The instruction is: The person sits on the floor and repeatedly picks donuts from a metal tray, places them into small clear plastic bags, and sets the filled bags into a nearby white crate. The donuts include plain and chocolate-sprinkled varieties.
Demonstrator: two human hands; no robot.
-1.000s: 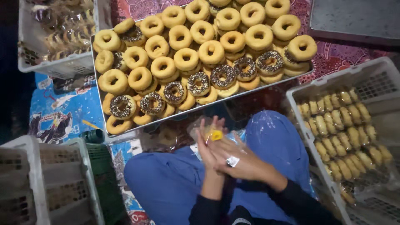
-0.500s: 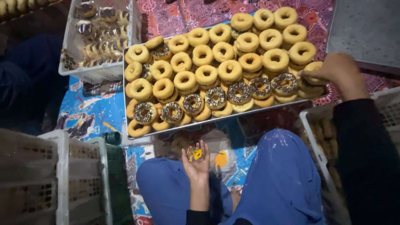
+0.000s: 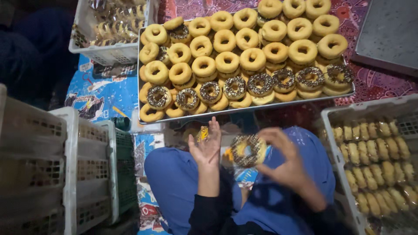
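My right hand holds a chocolate-sprinkled donut upright over my blue-clad lap. Just left of it, my left hand is raised palm-up with fingers extended, pinching a small clear wrapper with a yellow patch. Clear plastic with another yellow patch shows beside the donut. Right above both hands lies a metal tray piled with plain glazed donuts. A front row of sprinkled donuts runs along its near edge.
A white crate of wrapped oblong pastries stands at my right. White and green crates stand at my left. A white basket of packed donuts sits at the top left, a grey slab at the top right.
My right hand left the tray's right end and came back to my lap holding a sprinkled donut, next to the left hand. The left hand stayed raised with the wrapper.
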